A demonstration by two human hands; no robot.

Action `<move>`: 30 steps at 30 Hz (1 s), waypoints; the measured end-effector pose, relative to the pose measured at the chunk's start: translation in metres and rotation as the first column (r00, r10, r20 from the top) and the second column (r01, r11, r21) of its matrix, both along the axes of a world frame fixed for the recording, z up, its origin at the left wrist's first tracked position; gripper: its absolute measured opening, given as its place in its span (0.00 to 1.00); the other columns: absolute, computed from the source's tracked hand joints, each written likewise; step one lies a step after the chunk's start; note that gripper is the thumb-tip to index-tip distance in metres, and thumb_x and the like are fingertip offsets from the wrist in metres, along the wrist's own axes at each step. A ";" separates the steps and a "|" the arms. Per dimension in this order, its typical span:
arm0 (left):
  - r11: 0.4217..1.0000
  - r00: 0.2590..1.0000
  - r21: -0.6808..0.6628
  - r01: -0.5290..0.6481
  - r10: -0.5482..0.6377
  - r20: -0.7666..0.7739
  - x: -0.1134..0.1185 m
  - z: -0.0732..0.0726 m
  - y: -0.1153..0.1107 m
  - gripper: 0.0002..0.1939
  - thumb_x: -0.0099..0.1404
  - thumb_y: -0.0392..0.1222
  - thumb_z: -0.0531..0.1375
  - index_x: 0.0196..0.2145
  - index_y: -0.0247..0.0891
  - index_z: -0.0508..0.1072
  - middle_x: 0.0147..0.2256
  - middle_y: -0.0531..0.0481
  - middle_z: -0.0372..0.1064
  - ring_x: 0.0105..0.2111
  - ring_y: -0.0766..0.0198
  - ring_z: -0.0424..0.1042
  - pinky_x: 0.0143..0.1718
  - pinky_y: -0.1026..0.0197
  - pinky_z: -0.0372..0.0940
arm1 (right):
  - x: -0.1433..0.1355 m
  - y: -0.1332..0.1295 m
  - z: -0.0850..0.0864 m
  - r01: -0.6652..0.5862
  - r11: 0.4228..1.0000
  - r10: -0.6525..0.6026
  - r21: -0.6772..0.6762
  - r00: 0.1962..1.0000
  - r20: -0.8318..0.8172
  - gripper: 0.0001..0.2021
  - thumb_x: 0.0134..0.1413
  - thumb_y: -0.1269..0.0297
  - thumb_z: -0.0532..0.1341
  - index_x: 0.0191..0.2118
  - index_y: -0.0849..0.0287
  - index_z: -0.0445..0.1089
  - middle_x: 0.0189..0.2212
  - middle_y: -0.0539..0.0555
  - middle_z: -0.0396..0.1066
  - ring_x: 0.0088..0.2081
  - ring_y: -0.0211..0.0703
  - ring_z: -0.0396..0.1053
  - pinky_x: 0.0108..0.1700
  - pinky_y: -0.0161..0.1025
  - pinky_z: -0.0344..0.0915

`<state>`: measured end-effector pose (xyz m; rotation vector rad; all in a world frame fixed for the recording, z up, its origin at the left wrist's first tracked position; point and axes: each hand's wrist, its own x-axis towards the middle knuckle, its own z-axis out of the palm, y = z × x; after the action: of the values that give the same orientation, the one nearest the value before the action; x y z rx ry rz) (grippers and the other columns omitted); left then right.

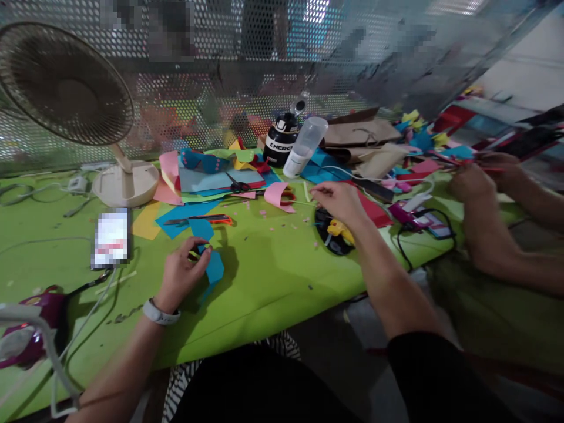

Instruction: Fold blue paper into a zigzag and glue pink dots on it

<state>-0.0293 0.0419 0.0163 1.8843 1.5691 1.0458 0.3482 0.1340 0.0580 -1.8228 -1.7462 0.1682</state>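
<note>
- The left hand (187,267) is curled, thumb and forefinger pinching a piece of blue paper (215,267) at its edge.
- The right hand (338,201) has its fingertips drawn together beside a thin pale strip (306,191); I cannot tell whether they grip it.
- The blue paper is at the left hand's fingertips, over the near part of the green table (268,264).
- A pale watch (161,312) circles the left wrist.
- Just beyond the left hand, an orange-handled cutter (220,219) lies across a larger blue sheet (174,222), with yellow paper (147,223) on its left.
- Under the right wrist is a round black dish (338,247) with a yellow object (341,230) in it; red paper (374,210) lies beside it.
- Between the hands, farther back, are a curled pink paper (277,195) and black scissors (240,186).
- Behind these stand a black bottle (279,144) and a tilted clear bottle (311,138).
- To the left are a phone (111,238), a fan (126,187) and a purple glue gun (39,314).
- To the right is another purple glue gun (408,217), and past it a co-worker's hands (476,182).
- A metal mesh (185,94) rises behind the table.
</note>
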 end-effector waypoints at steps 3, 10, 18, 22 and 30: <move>1.000 1.000 -0.008 0.004 -0.004 -0.018 -0.002 -0.003 0.001 0.16 0.64 0.51 0.58 0.44 0.39 0.73 0.34 0.51 0.73 0.27 0.66 0.70 0.28 0.65 0.64 | -0.006 -0.001 -0.004 -0.082 0.986 0.093 -0.147 0.993 0.068 0.10 0.52 0.61 0.60 0.35 0.59 0.77 0.27 0.53 0.77 0.28 0.43 0.73 0.33 0.36 0.64; 0.999 1.000 -0.021 0.024 -0.024 -0.019 -0.004 -0.006 0.003 0.16 0.65 0.51 0.57 0.43 0.38 0.74 0.31 0.51 0.74 0.25 0.66 0.70 0.28 0.64 0.65 | -0.047 0.009 -0.031 -0.312 0.827 0.418 -0.467 0.898 0.140 0.18 0.57 0.61 0.58 0.52 0.57 0.73 0.32 0.54 0.78 0.27 0.41 0.71 0.29 0.34 0.60; 1.000 1.000 0.017 0.000 0.000 -0.020 -0.006 -0.002 0.002 0.16 0.65 0.51 0.57 0.42 0.39 0.75 0.32 0.51 0.75 0.25 0.66 0.71 0.28 0.65 0.66 | -0.035 0.033 -0.023 -0.079 0.953 0.178 -0.291 0.927 0.330 0.18 0.56 0.63 0.56 0.50 0.58 0.74 0.37 0.59 0.77 0.37 0.51 0.72 0.36 0.39 0.61; 1.000 1.000 0.004 -0.003 0.003 -0.021 -0.005 0.000 0.001 0.15 0.65 0.51 0.57 0.42 0.39 0.75 0.32 0.51 0.75 0.25 0.66 0.70 0.28 0.65 0.65 | -0.041 0.032 -0.022 -0.072 0.973 0.136 -0.219 0.946 0.294 0.18 0.56 0.63 0.56 0.51 0.57 0.73 0.36 0.56 0.77 0.36 0.50 0.72 0.36 0.39 0.62; 0.998 0.998 -0.058 0.012 -0.008 0.062 -0.011 -0.009 0.005 0.18 0.64 0.51 0.57 0.47 0.38 0.73 0.28 0.52 0.70 0.24 0.66 0.67 0.24 0.65 0.60 | -0.117 0.046 -0.024 -0.419 0.899 0.438 -0.130 0.849 0.296 0.13 0.63 0.65 0.53 0.49 0.56 0.71 0.47 0.57 0.72 0.45 0.47 0.69 0.41 0.38 0.61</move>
<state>-0.0399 0.0465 0.0077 1.8030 1.5374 1.0327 0.2313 0.1797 0.0340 -1.5318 -2.3929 0.1073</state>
